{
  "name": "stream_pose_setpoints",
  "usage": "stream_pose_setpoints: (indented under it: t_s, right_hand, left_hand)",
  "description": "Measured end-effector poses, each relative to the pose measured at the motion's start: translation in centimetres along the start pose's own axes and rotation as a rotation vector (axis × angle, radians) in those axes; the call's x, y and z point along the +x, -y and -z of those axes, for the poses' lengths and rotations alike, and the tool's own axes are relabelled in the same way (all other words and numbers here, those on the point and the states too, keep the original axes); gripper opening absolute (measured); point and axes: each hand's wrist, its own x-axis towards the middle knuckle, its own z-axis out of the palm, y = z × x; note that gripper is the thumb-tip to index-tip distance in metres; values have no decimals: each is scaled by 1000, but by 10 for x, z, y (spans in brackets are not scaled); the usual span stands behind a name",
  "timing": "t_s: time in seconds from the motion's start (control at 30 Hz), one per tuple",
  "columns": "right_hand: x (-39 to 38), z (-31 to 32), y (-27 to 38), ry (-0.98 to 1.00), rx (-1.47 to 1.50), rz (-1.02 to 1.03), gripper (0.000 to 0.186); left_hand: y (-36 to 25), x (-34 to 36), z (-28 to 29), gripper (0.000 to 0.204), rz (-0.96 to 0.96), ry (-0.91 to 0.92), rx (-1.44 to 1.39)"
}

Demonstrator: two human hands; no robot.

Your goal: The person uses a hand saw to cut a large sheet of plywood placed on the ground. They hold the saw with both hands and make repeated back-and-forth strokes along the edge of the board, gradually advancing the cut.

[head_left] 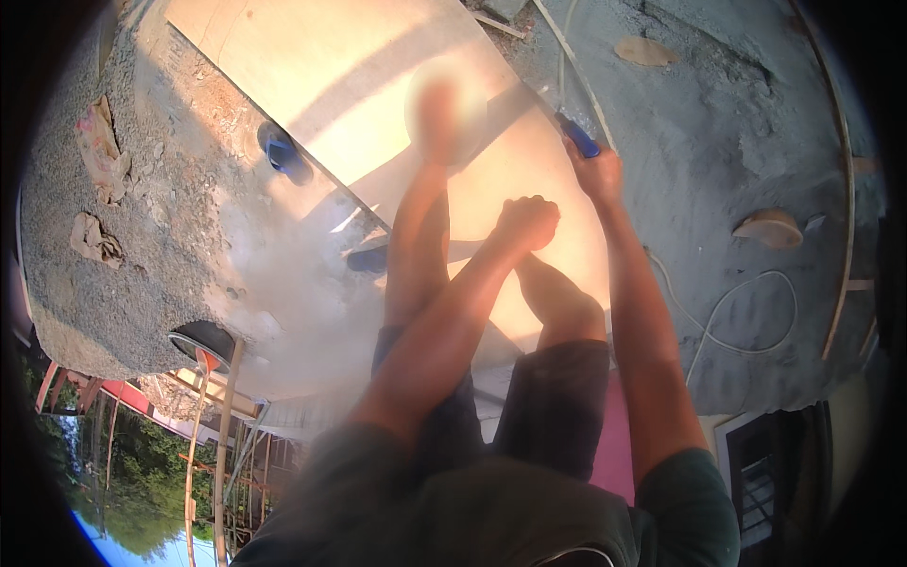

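Note:
A pale board (378, 57), like a sheet of plywood, lies below me, with my bare legs over it. My right hand (600, 175) is closed around a blue-handled tool (578, 138) by the board's right edge. The tool's dark end points up and left; its kind is too unclear to name. Above the board, near my bent right knee, my left hand (529, 223) is closed in a fist. What it holds, if anything, is hidden. Shadows of my arms and body fall across the board.
Blue flip-flops (282, 156) lie left of the board, one partly shaded. A pale cord (746, 350) loops over the grey ground at right. Crumpled paper scraps (94, 238) lie on gravel at far left. A black basin (203, 342) and wooden poles (227, 444) stand at lower left.

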Motion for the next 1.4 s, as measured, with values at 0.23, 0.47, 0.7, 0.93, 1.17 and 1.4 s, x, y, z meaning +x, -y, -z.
stream_pose_setpoints:
  t_s: [0.23, 0.47, 0.7, 0.93, 1.17, 1.4]
  right_hand:
    - [19, 21, -3, 44, -12, -7, 40]
    - [-13, 55, 13, 176, 66, -80, 33]
    - [70, -4, 10, 116, -77, -128, 40]
    - [-13, 60, 6, 220, 39, -120, 37]
    - [45, 2, 14, 180, -126, -141, 39]
    - [-8, 41, -13, 167, 76, -121, 34]
  left_hand:
    - [-20, 26, 50, 25, -121, -261, 3]
    - [-41, 19, 48, 24, -169, -99, 35]
    - [-48, 2, 69, 17, -127, 64, 102]
    - [-42, 13, 45, 14, -98, 74, 32]
    - [-47, 7, 54, 16, -130, 202, 92]
    - [-35, 8, 27, 19, -136, 126, 121]
